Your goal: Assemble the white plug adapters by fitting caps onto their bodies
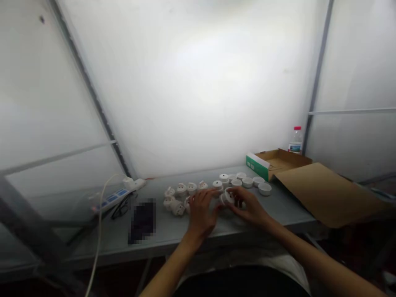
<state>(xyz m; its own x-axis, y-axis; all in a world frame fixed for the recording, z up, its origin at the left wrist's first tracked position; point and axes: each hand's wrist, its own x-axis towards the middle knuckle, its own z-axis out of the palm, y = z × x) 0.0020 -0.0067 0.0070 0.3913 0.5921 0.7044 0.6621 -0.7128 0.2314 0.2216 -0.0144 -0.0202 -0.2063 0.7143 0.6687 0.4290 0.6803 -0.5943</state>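
On the grey metal table [173, 231], the right hand [249, 206] pinched a small round white plastic part [227, 196] between its fingertips, near the table's middle. The left hand [201, 212] lay with fingers loosely spread, touching white plug-like pieces [181, 194]. Behind stood shallow white round caps [247, 181]. The open brown cardboard box [280, 161] beside them showed no visible contents; a clear plastic bottle [296, 140] stood behind.
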